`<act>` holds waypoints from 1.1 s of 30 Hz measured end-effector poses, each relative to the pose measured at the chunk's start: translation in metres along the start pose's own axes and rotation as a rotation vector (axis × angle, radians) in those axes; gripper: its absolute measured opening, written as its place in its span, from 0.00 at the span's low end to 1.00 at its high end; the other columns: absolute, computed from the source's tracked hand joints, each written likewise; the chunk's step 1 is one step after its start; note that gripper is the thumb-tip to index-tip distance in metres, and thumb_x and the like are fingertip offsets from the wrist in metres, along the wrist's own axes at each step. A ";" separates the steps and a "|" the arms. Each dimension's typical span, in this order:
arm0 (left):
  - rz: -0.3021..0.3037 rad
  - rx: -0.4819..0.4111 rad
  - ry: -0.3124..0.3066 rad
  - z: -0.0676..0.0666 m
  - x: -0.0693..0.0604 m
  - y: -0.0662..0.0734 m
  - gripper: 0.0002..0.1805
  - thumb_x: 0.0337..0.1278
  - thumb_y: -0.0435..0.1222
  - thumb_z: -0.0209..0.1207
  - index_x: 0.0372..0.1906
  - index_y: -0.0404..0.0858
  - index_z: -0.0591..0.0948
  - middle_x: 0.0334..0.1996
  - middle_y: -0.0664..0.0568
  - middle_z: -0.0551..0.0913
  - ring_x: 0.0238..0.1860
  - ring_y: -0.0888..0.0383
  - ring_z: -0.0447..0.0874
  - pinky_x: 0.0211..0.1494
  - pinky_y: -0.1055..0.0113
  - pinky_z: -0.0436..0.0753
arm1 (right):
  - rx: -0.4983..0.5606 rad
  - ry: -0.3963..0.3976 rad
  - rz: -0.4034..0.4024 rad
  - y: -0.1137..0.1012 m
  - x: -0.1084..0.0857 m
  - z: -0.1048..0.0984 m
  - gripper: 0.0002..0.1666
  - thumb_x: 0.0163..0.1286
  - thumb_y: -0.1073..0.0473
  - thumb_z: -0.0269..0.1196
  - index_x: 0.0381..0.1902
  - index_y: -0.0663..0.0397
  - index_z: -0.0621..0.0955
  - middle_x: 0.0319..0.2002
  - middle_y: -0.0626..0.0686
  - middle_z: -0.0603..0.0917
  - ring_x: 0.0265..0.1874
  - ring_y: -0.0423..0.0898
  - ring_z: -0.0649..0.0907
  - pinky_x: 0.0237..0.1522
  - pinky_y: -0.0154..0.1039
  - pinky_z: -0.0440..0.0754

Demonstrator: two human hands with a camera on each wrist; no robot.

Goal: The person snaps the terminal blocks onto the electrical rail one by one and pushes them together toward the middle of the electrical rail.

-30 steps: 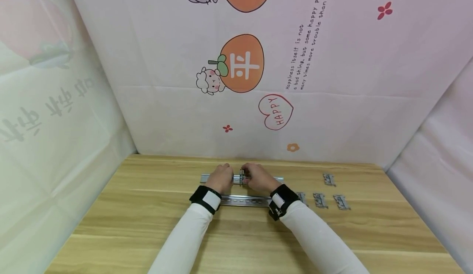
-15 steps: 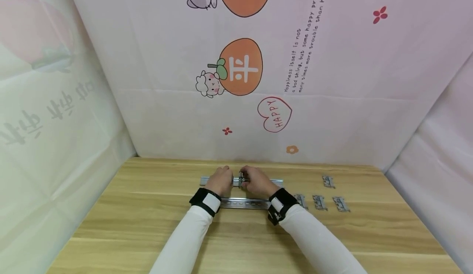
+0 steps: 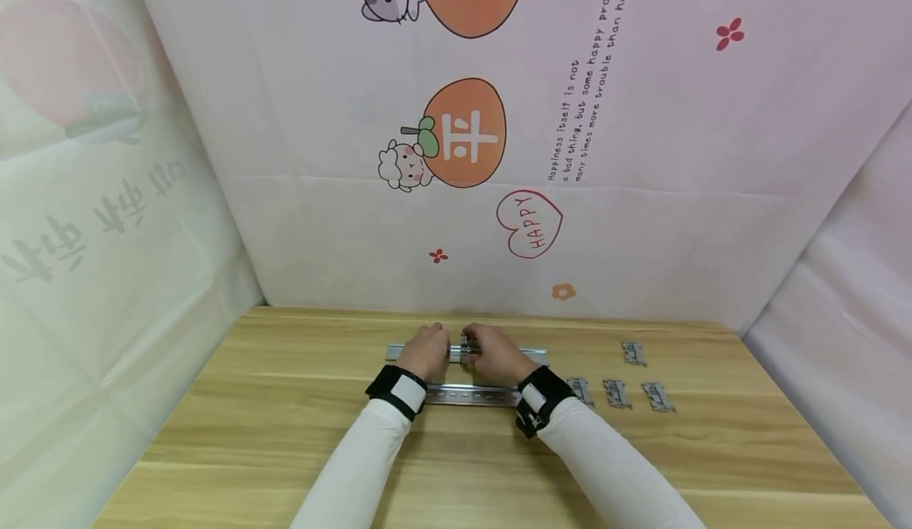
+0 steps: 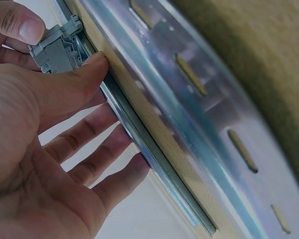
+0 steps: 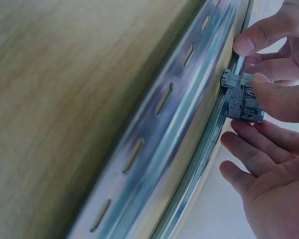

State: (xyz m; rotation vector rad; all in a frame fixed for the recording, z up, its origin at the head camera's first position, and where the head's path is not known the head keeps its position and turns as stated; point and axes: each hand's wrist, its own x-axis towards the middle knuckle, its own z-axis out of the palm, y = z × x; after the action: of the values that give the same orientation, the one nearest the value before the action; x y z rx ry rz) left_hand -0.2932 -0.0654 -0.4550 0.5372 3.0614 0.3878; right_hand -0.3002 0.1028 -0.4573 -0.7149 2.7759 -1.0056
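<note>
Terminal block, flat, grey, apparently plastic point(image 5: 239, 102): at the slim silvery metal rail point(image 4: 164, 174), near the back edge of the pale wooden tabletop point(image 3: 271, 434). Right hand point(image 3: 495, 353): thumb and fingers pinch the block. Left hand point(image 3: 425, 352): grips the rail just beside it. Step in hand, I judge: seating block on rail; next move calls for steady downward pressure, rail braced. Long axis: crosswise to the rail, front edge to back edge, block on its narrow side; which end leads, I cannot tell.
</note>
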 end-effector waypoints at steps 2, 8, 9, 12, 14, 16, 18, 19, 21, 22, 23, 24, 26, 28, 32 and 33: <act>0.001 0.009 0.004 0.001 0.000 0.000 0.03 0.59 0.29 0.68 0.31 0.37 0.85 0.43 0.46 0.81 0.48 0.45 0.79 0.49 0.57 0.83 | 0.002 0.000 0.011 0.000 -0.001 0.000 0.30 0.67 0.68 0.69 0.65 0.71 0.73 0.58 0.64 0.80 0.58 0.59 0.81 0.59 0.52 0.79; -0.013 0.001 0.001 0.003 -0.002 0.000 0.02 0.59 0.30 0.68 0.32 0.36 0.86 0.45 0.45 0.81 0.49 0.45 0.79 0.48 0.57 0.84 | 0.024 -0.024 0.031 0.005 -0.003 -0.002 0.35 0.69 0.65 0.68 0.69 0.70 0.69 0.64 0.66 0.77 0.62 0.60 0.79 0.62 0.53 0.77; -0.013 -0.001 0.003 0.002 -0.003 0.000 0.02 0.59 0.30 0.68 0.32 0.36 0.86 0.45 0.45 0.81 0.49 0.45 0.79 0.49 0.57 0.84 | 0.026 -0.026 0.031 0.007 -0.004 -0.004 0.35 0.69 0.65 0.68 0.69 0.70 0.69 0.64 0.66 0.76 0.62 0.60 0.78 0.63 0.53 0.76; -0.014 -0.016 0.020 0.002 -0.004 0.001 0.03 0.59 0.29 0.68 0.31 0.35 0.85 0.44 0.45 0.81 0.48 0.45 0.80 0.49 0.57 0.84 | 0.025 -0.026 0.036 0.012 -0.008 -0.012 0.36 0.68 0.64 0.69 0.69 0.71 0.69 0.64 0.67 0.77 0.63 0.61 0.77 0.64 0.54 0.75; -0.018 -0.027 0.025 0.001 -0.004 0.001 0.04 0.58 0.28 0.68 0.31 0.36 0.85 0.44 0.45 0.81 0.48 0.45 0.80 0.49 0.58 0.84 | 0.008 -0.020 0.038 0.018 -0.011 -0.020 0.36 0.68 0.63 0.70 0.68 0.72 0.70 0.63 0.67 0.77 0.63 0.62 0.77 0.64 0.55 0.75; -0.021 -0.033 0.031 0.000 -0.005 0.000 0.04 0.58 0.28 0.69 0.30 0.36 0.85 0.43 0.45 0.81 0.48 0.45 0.80 0.49 0.58 0.84 | -0.019 -0.018 0.041 0.026 -0.016 -0.028 0.37 0.67 0.63 0.70 0.68 0.73 0.70 0.63 0.68 0.77 0.63 0.63 0.77 0.64 0.56 0.75; -0.024 -0.038 0.025 0.000 -0.005 0.001 0.04 0.58 0.29 0.69 0.30 0.37 0.85 0.43 0.46 0.81 0.48 0.46 0.80 0.49 0.58 0.84 | -0.055 -0.015 0.044 0.035 -0.022 -0.038 0.37 0.67 0.62 0.71 0.68 0.74 0.70 0.63 0.69 0.77 0.63 0.64 0.76 0.64 0.57 0.75; -0.024 -0.038 0.023 0.000 -0.005 0.001 0.05 0.58 0.29 0.69 0.30 0.37 0.85 0.44 0.45 0.81 0.49 0.46 0.80 0.50 0.58 0.84 | -0.077 -0.014 0.050 0.040 -0.025 -0.042 0.37 0.67 0.61 0.71 0.68 0.73 0.70 0.63 0.69 0.76 0.63 0.64 0.76 0.64 0.57 0.75; -0.026 -0.039 0.018 -0.001 -0.006 0.001 0.05 0.58 0.29 0.69 0.30 0.37 0.85 0.45 0.45 0.81 0.50 0.46 0.80 0.50 0.58 0.84 | -0.130 -0.016 0.054 0.049 -0.031 -0.053 0.37 0.68 0.61 0.70 0.68 0.74 0.70 0.63 0.70 0.76 0.63 0.65 0.76 0.63 0.59 0.75; -0.028 -0.040 0.014 -0.001 -0.006 0.002 0.05 0.59 0.29 0.69 0.30 0.37 0.85 0.45 0.45 0.81 0.50 0.45 0.80 0.51 0.58 0.84 | -0.158 -0.019 0.063 0.055 -0.034 -0.058 0.36 0.68 0.61 0.70 0.68 0.74 0.70 0.64 0.70 0.75 0.63 0.66 0.75 0.63 0.59 0.74; -0.029 -0.041 0.012 -0.001 -0.006 0.002 0.04 0.59 0.29 0.69 0.30 0.37 0.85 0.45 0.45 0.82 0.50 0.45 0.80 0.50 0.59 0.84 | -0.181 -0.019 0.074 0.060 -0.037 -0.063 0.36 0.68 0.61 0.69 0.68 0.74 0.70 0.64 0.70 0.74 0.63 0.66 0.75 0.63 0.60 0.74; -0.028 -0.040 0.012 -0.001 -0.006 0.002 0.04 0.59 0.29 0.69 0.30 0.37 0.85 0.46 0.45 0.82 0.50 0.45 0.80 0.51 0.59 0.84 | -0.205 -0.018 0.079 0.066 -0.040 -0.069 0.36 0.68 0.61 0.69 0.68 0.73 0.70 0.64 0.70 0.74 0.63 0.67 0.75 0.63 0.60 0.74; -0.026 -0.038 0.014 -0.001 -0.006 0.002 0.04 0.59 0.29 0.69 0.30 0.37 0.85 0.45 0.46 0.82 0.50 0.45 0.80 0.50 0.59 0.84 | -0.270 -0.007 0.079 0.079 -0.045 -0.080 0.35 0.67 0.62 0.70 0.66 0.74 0.72 0.63 0.71 0.75 0.62 0.68 0.75 0.63 0.61 0.73; -0.024 -0.038 0.017 -0.001 -0.005 0.002 0.05 0.60 0.29 0.68 0.30 0.37 0.84 0.45 0.46 0.82 0.50 0.46 0.80 0.50 0.59 0.84 | -0.332 0.014 0.079 0.093 -0.050 -0.091 0.34 0.63 0.64 0.71 0.63 0.75 0.74 0.61 0.72 0.76 0.61 0.68 0.75 0.62 0.62 0.73; -0.018 -0.035 0.020 -0.002 -0.005 0.002 0.04 0.60 0.29 0.68 0.31 0.37 0.84 0.45 0.46 0.82 0.50 0.46 0.80 0.51 0.58 0.83 | -0.418 0.034 0.115 0.114 -0.060 -0.112 0.34 0.58 0.66 0.73 0.60 0.77 0.75 0.58 0.74 0.78 0.60 0.71 0.75 0.62 0.63 0.73; -0.019 -0.034 0.017 -0.002 -0.005 0.002 0.04 0.61 0.29 0.67 0.31 0.37 0.84 0.46 0.46 0.82 0.51 0.46 0.80 0.52 0.58 0.83 | -0.429 0.033 0.130 0.118 -0.063 -0.116 0.34 0.58 0.66 0.73 0.60 0.77 0.75 0.58 0.74 0.78 0.60 0.71 0.75 0.62 0.63 0.73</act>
State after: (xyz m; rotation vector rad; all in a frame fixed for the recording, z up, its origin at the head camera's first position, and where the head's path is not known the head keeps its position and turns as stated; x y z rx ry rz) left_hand -0.2878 -0.0655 -0.4529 0.5050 3.0676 0.4459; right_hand -0.3204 0.2786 -0.4451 -0.5503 3.0528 -0.4025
